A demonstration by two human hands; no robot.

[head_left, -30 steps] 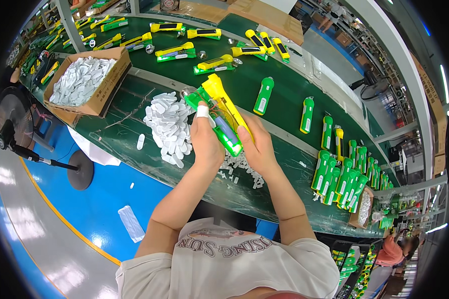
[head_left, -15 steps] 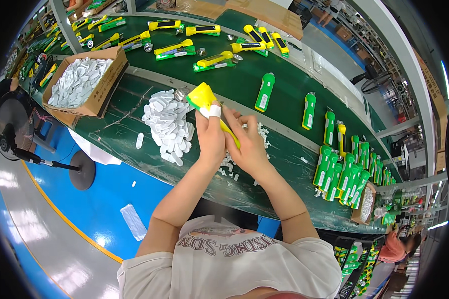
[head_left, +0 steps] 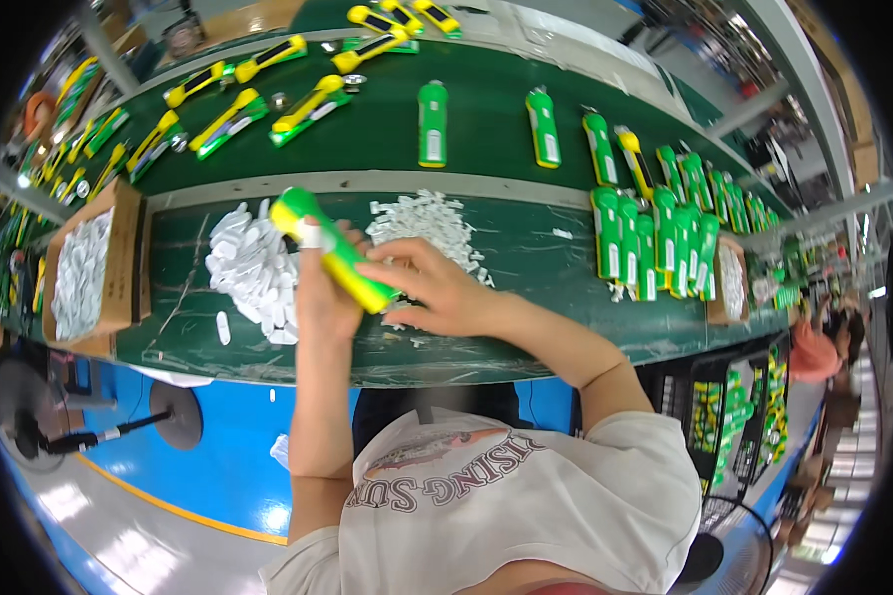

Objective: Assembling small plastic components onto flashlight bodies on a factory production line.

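We note a bright green and yellow plastic tool body (head_left: pixel 335 251) with a white band near its top. The flat worktable (head_left: pixel 526 248) is dark green. The heap of small flat plastic pieces (head_left: pixel 253 273) is white, the open cardboard box (head_left: pixel 119 263) brown, the smooth floor (head_left: pixel 218 466) blue with a yellow stripe.

Green workbench and belt, crowded with parts

A brown cardboard box (head_left: pixel 119 260) of white pieces sits at the left; a heap of white flat plastic tabs (head_left: pixel 253 268) lies beside it, and green plastic casings (head_left: pixel 655 253) stand in rows at the right.
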